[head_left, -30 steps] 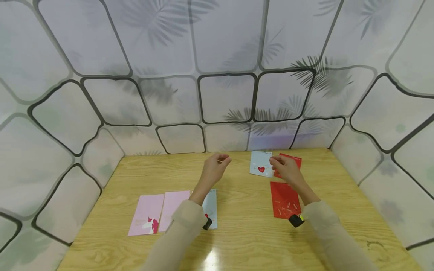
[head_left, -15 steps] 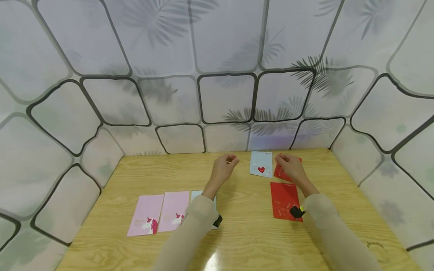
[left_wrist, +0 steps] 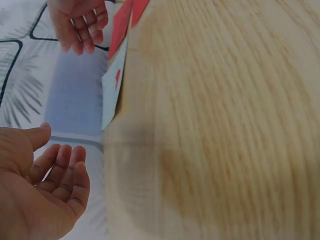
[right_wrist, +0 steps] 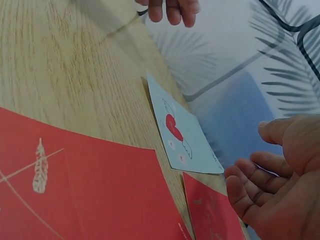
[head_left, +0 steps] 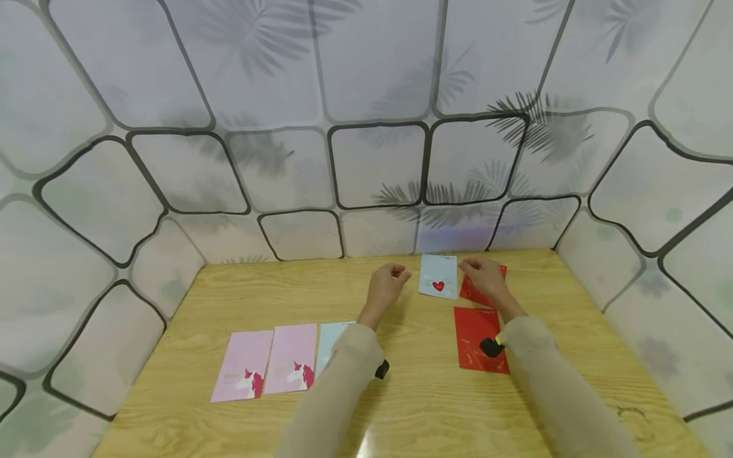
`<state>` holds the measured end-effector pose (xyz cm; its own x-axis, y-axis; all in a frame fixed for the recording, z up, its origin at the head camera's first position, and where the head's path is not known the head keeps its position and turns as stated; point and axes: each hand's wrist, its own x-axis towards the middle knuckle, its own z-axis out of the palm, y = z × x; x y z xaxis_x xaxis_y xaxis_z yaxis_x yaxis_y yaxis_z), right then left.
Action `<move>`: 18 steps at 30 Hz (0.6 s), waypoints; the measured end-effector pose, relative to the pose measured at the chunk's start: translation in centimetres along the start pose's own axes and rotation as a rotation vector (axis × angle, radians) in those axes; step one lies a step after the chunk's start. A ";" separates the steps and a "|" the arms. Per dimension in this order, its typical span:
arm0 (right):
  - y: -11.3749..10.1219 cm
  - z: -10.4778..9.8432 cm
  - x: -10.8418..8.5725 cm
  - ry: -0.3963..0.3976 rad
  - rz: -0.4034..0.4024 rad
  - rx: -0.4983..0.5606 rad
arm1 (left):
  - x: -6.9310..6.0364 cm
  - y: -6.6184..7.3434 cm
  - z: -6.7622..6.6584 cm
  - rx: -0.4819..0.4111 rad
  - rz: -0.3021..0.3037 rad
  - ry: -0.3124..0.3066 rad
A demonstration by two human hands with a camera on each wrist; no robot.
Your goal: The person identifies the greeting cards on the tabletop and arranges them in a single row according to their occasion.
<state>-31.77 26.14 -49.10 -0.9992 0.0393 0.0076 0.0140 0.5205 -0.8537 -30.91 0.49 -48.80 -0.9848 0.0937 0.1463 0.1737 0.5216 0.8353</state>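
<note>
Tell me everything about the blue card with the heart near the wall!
The pale blue card is rectangular and papery, with a red heart between drawn wings and tiny print at its far edge. It lies on the wooden table close to the wall, left of a red card. The right hand hovers beside it, apparently not touching.

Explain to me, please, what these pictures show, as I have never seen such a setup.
There is no machine here: a person uses two bare hands. One picture comes from a head-worn camera looking forward and down, the other two from the left and right wrists. On the wooden table lie two pink unicorn cards at left, a light blue card partly hidden by the left sleeve, a light blue heart card at the back, and a rear red card and front red card at right. The left hand and right hand hold nothing.
</note>
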 end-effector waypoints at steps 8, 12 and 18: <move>0.7 0.8 1.0 0.036 -0.003 -0.021 | 0.0 -1.4 2.2 -0.005 -0.066 0.006; 0.8 1.1 1.5 0.052 -0.024 -0.047 | 0.1 -1.7 3.0 -0.010 -0.092 0.003; 0.9 1.4 2.5 0.070 -0.036 -0.094 | 0.4 -1.2 3.7 0.031 -0.113 0.029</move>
<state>-34.32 25.56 -50.58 -0.9941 0.0770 0.0769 -0.0154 0.6000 -0.7998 -31.53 3.01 -51.68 -0.9977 0.0082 0.0678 0.0610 0.5533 0.8308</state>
